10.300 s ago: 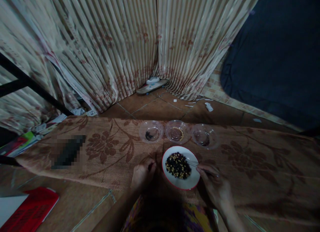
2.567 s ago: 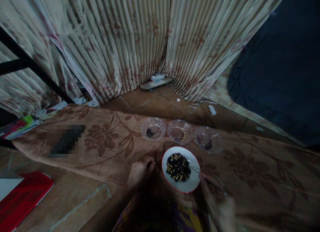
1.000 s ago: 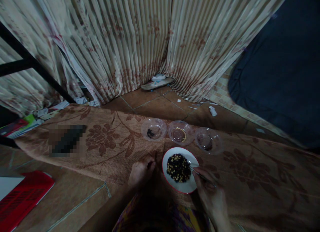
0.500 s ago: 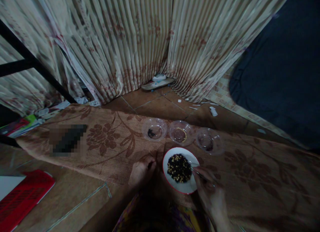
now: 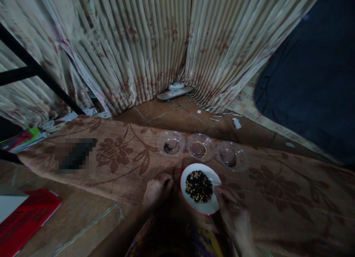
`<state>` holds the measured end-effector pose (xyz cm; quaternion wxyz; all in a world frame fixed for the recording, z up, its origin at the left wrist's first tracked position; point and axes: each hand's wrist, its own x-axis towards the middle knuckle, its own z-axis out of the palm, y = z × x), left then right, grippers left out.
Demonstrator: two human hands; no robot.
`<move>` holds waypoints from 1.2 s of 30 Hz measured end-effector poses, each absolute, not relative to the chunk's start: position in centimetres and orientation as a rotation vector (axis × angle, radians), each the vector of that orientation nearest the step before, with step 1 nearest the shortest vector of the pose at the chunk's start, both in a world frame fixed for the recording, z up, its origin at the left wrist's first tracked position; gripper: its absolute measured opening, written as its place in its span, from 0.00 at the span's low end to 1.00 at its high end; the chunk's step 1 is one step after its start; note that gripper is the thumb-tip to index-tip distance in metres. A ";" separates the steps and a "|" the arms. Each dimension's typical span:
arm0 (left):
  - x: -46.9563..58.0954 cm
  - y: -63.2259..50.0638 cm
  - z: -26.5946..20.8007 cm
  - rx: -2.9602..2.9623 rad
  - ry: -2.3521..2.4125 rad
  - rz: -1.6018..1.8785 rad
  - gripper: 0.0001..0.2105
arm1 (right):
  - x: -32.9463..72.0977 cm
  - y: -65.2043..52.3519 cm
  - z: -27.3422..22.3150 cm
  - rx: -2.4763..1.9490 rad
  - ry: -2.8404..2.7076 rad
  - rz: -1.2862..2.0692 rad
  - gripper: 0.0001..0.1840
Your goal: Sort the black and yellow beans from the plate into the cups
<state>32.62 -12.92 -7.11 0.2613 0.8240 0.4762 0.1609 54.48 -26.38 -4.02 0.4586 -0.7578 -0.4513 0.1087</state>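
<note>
A white plate with a red rim point(image 5: 186, 203) stands on the cloth in front of me, a heap of mixed black and yellow beans or seeds point(image 5: 198, 186) in it. Over its right edge, my right hand point(image 5: 231, 205) pinches a thin metal utensil point(image 5: 227, 200) whose front end reaches toward the heap; its exact kind is unclear. My left hand point(image 5: 158, 188) rests curled into a loose fist left of the plate, nothing visible in it. Beyond the plate stand three clear bowls: the left bowl point(image 5: 177, 149) holds a few black pieces, the middle bowl point(image 5: 191, 138) yellow ones, the right bowl point(image 5: 241, 161) some dark ones.
A patterned brown cloth point(image 5: 119, 179) covers the low surface. A blurred-out dark object point(image 5: 77, 155) lies at its left. Behind are a skateboard point(image 5: 174, 93), scraps on the tiled floor and striped curtains point(image 5: 138, 46). A red bag point(image 5: 36, 209) lies at lower left.
Almost nothing differs. My right hand has shifted very slightly at the plate's edge with the metal utensil still in it; my left hand stays put.
</note>
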 end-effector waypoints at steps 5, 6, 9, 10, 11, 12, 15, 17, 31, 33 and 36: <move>32.6 -12.9 -6.9 2.208 1.275 0.459 0.06 | 54.3 -26.7 -3.3 -1.866 -1.088 0.258 0.13; 32.5 -12.9 -6.8 2.202 1.274 0.452 0.06 | 54.3 -26.6 -3.1 -1.865 -1.086 0.252 0.13; 32.5 -12.9 -6.6 2.182 1.276 0.430 0.07 | 54.5 -26.2 -2.2 -1.843 -1.109 0.246 0.13; 32.5 -13.0 -6.5 2.175 1.275 0.426 0.07 | 54.5 -25.8 -1.8 -1.831 -1.126 0.242 0.13; 32.5 -13.0 -6.5 2.170 1.273 0.423 0.07 | 54.5 -25.3 -1.3 -1.816 -1.143 0.240 0.13; 32.5 -13.0 -6.5 2.169 1.267 0.422 0.07 | 54.5 -24.7 -0.8 -1.796 -1.161 0.239 0.13; 32.4 -13.0 -6.6 2.178 1.249 0.441 0.07 | 53.8 -21.7 0.7 -1.693 -1.210 0.219 0.12; 32.4 -13.0 -6.8 2.194 1.248 0.463 0.07 | 53.0 -19.0 1.4 -1.622 -1.246 0.211 0.10; 32.3 -13.2 -6.9 2.240 1.211 0.562 0.06 | 52.3 -15.9 1.2 -1.592 -1.101 0.275 0.11; 32.3 -13.1 -6.8 2.239 1.213 0.545 0.07 | 53.0 -17.7 1.3 -1.628 -1.027 0.245 0.11; 32.2 -13.1 -6.6 2.235 1.210 0.509 0.07 | 53.9 -20.3 1.0 -1.679 -0.840 0.250 0.13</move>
